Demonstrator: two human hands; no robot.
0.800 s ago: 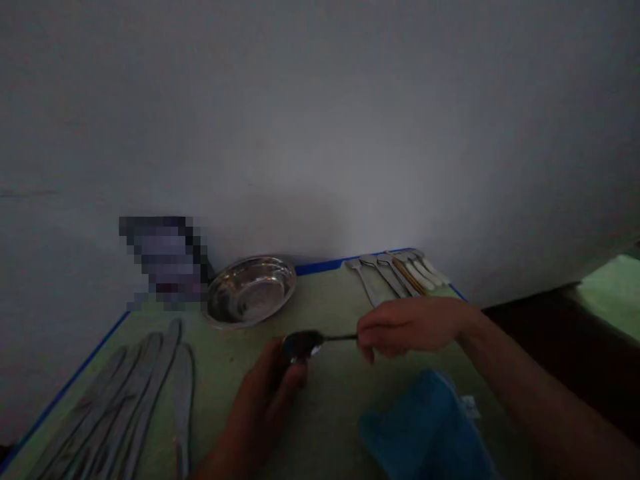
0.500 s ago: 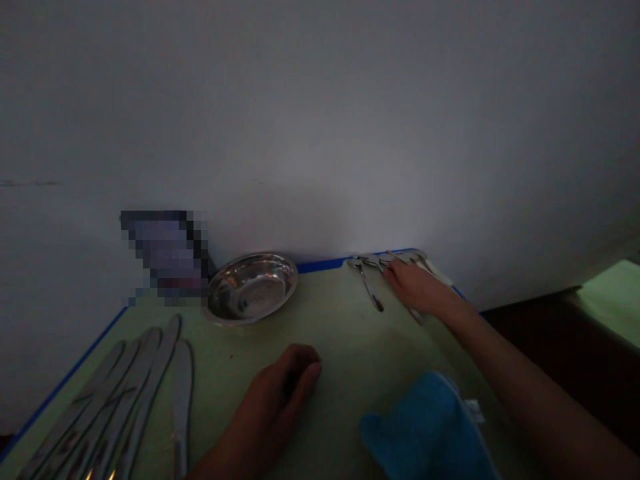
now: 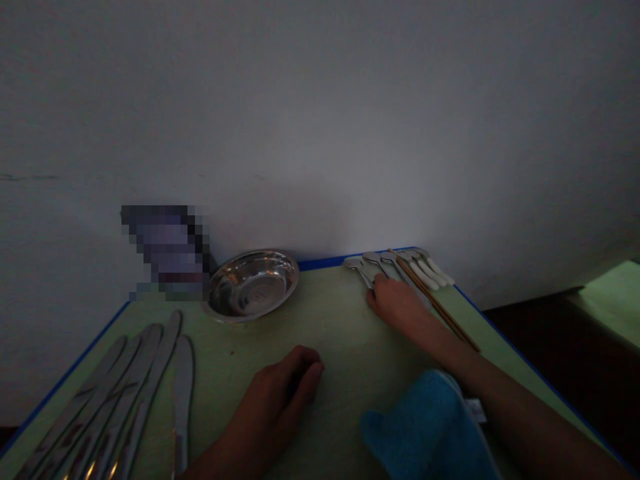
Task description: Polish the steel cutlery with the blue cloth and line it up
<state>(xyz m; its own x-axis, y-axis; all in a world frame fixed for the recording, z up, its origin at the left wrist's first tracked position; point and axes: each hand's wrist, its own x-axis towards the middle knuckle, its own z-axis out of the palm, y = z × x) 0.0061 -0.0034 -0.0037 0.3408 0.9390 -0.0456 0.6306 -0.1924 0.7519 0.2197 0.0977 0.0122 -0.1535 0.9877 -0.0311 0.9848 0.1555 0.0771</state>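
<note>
My right hand reaches to the far right of the green table. Its fingers lie flat over the handles of a row of several metal spoons, and I see nothing gripped in them. A pair of brown chopsticks lies just right of that hand, with white-handled spoons beyond. My left hand rests on the table near the front middle, fingers curled loosely under and nothing visible in them. The light is very dim.
A shiny steel bowl stands at the back by the wall. Several table knives lie side by side at the front left. A blue cloth mitt lies under my right forearm. A blurred-out object stands left of the bowl.
My right hand carried a spoon from the middle of the table to the far-right row, laid it there, then drew back slightly. My left hand let go of the spoon's bowl and rests curled.
</note>
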